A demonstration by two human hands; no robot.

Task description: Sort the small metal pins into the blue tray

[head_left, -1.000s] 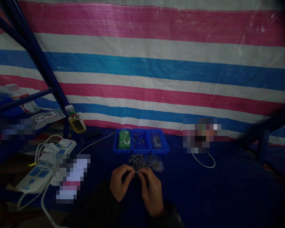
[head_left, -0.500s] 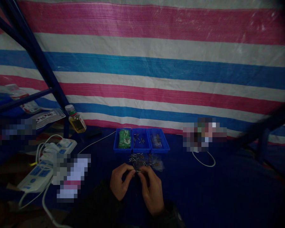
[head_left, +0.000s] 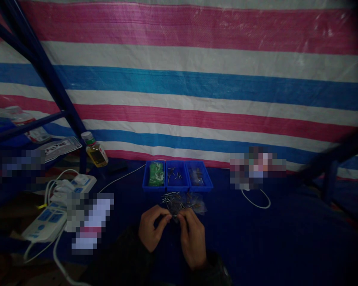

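Note:
My left hand (head_left: 153,228) and my right hand (head_left: 193,237) are both closed in a pinch, fingertips nearly meeting above the dark blue table. A small shiny metal piece (head_left: 175,216) spans the narrow gap between them; its exact kind is too small to make out. Just beyond the fingers lie a pile of thin metal pins (head_left: 170,196) and clear plastic bags (head_left: 199,203) with small brownish parts. Behind these stand three joined blue trays: the left tray (head_left: 144,186) has a green packet, the middle tray (head_left: 179,184) several loose metal pins, the right tray (head_left: 209,185) small bagged parts.
Left of me are a white power strip (head_left: 44,222) with plugs and cables and a blurred-out bright phone-like object (head_left: 92,222). A bottle of yellow liquid (head_left: 98,155) stands by the blue metal frame (head_left: 55,85). A striped tarp (head_left: 197,91) hangs behind; a white cable loop (head_left: 268,200) lies right.
Both hands have shifted very slightly to the right. The fingertips remain pinched close together, and the shiny piece now shows between them. Trays and pile have not moved.

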